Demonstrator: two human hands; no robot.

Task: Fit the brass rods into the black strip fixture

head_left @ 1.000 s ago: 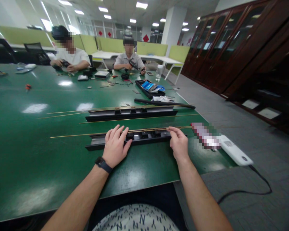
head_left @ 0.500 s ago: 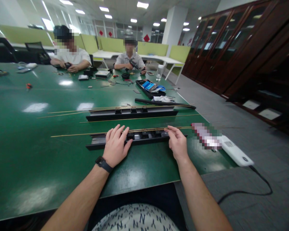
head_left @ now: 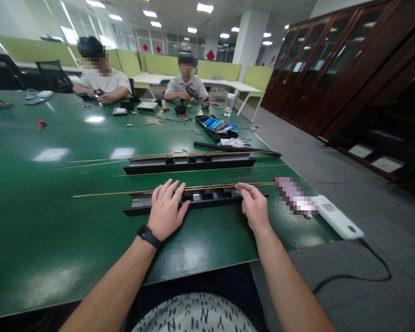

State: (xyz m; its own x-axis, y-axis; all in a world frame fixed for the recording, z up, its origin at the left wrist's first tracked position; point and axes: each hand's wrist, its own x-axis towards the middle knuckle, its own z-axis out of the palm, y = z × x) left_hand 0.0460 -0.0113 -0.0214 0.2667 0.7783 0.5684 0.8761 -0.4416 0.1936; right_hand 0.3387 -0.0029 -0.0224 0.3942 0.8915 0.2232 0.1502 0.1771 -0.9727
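A long black channel (head_left: 214, 201) with a silvery inner face and several black blocks inside lies across the green table in front of me. Thin gold-coloured rods (head_left: 103, 194) run along its far edge and stick out past both ends. My left hand (head_left: 166, 210) rests over the left half of the channel, fingers stretched out and thumb on the near side. At the right end, my right hand (head_left: 255, 207) pinches a thin rod between thumb and fingertips. Beyond them lies a second, similar channel (head_left: 190, 165) with more thin rods along it.
A phone (head_left: 295, 196) and a white power strip (head_left: 339, 216) with a black cable lie at the right edge. Farther back are a black bar (head_left: 238, 149), white gloves (head_left: 234, 142) and a black tray (head_left: 207, 127) holding blue items. Two people sit across the table (head_left: 55, 221).
My right fingertips have shifted very slightly on the rod. My left hand and the channels stay in place. Across the table, one person's handheld item now shows a small light.
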